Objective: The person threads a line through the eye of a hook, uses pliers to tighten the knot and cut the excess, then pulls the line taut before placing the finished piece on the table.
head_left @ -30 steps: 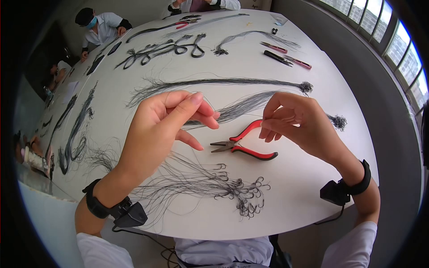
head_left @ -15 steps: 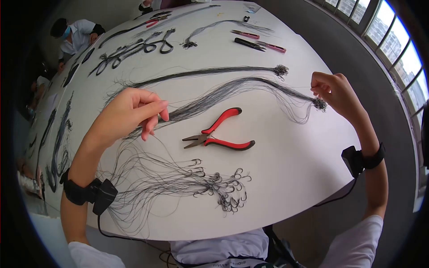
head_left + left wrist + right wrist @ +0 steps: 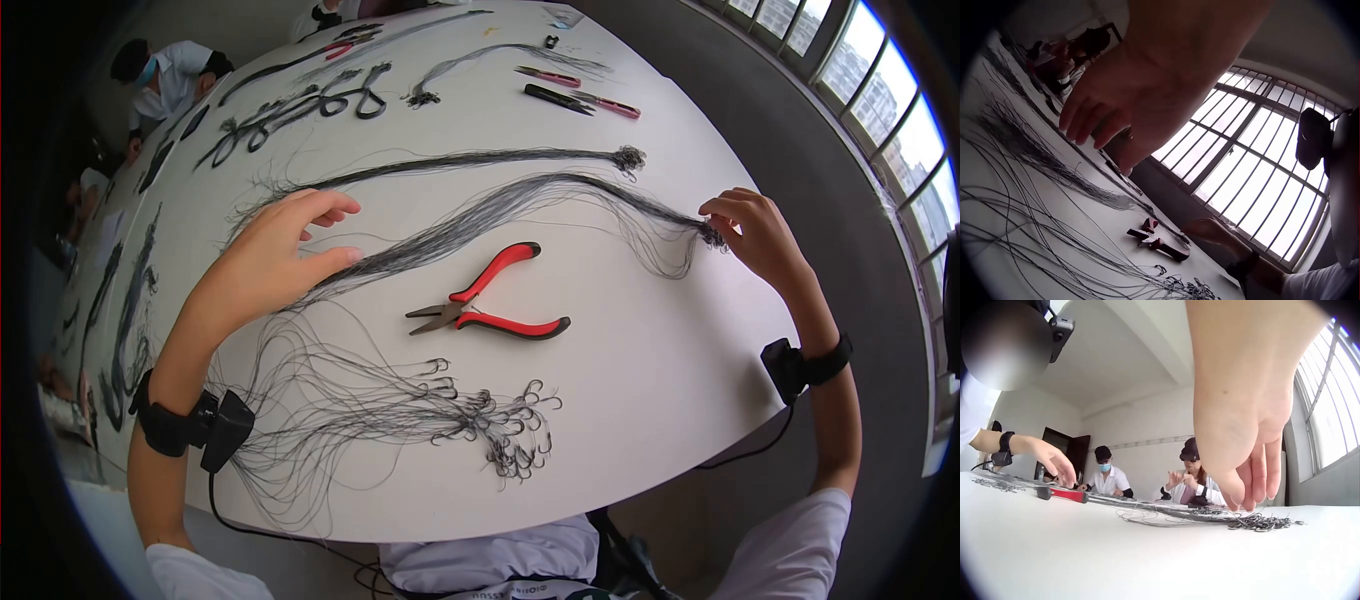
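Note:
In the head view the left hand [image 3: 270, 252] is over the left part of a long dark line bundle [image 3: 470, 222], thumb and fingers apart with nothing seen between them. At that bundle's right end the right hand [image 3: 757, 232] hangs over a cluster of hooks [image 3: 712, 236]. The right wrist view has the right hand's fingertips [image 3: 1249, 501] just above or at the hooks [image 3: 1260, 521]; contact cannot be told. Red-handled pliers [image 3: 487, 317] lie spread between the hands. Nearer the front edge is a loose bundle with hooks [image 3: 515, 425].
Another hooked bundle [image 3: 470, 158] lies farther back. Beyond it are looped dark strands [image 3: 330, 103], black snips [image 3: 557, 98] and pink-handled tools [image 3: 608, 105]. People in white sit at the table's far side [image 3: 175, 85]. A barred window is at right.
Both hands first moved apart with a thin line between them. Since then the left fingers have spread and the right hand has lowered to the hooks; the line between them is no longer visible.

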### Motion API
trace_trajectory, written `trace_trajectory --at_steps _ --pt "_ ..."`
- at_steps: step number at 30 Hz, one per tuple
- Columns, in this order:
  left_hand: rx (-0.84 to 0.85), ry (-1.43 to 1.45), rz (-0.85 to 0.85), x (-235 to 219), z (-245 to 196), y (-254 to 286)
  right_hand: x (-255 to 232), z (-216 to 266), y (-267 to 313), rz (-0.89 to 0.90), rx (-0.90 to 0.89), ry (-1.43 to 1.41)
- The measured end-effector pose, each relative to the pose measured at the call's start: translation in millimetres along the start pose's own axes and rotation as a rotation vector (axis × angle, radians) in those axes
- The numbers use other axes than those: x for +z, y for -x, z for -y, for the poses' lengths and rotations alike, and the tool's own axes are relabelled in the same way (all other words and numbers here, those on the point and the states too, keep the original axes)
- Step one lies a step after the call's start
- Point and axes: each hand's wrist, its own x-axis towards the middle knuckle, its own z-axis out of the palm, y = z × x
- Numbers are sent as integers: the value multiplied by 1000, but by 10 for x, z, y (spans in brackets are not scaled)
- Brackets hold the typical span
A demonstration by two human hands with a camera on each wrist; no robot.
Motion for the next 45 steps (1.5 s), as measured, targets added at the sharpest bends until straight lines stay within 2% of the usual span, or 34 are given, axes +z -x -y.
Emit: trace_trajectory --at_steps 2,4,5,7,8,10,14,17,23,25,28,34,38,45 --pt "-12 43 23 93 -44 -49 -17 -17 9 42 14 5" --pt "100 16 -37 211 -52 -94 -54 -6 17 84 30 11" --pt "102 18 -39 249 -54 -130 -88 25 17 87 45 0" --pt "136 7 13 303 -54 -209 -125 83 20 91 60 -7" --pt "137 8 11 346 -55 -235 -121 103 18 83 -3 5" --pt "247 -68 11 417 -63 -280 -90 123 11 80 -105 69" --pt "253 -89 -5 458 -105 -312 -29 97 -13 40 -149 94" --pt "256 -84 -3 460 -107 -333 2 53 -30 26 -61 23" --pt "278 -3 -9 505 -93 -360 67 -8 -57 -1 -139 15" --pt "349 76 -49 561 -72 -389 78 -4 -61 22 -118 37" --pt "313 48 -14 560 -122 -384 78 -5 -56 71 -43 12" --pt "324 104 -47 591 -89 -408 41 63 -12 0 -86 -29" --pt "344 132 -34 561 -83 -415 99 -22 -7 15 -104 -35" --pt "259 165 22 530 -55 -404 128 -95 11 19 -69 -78"
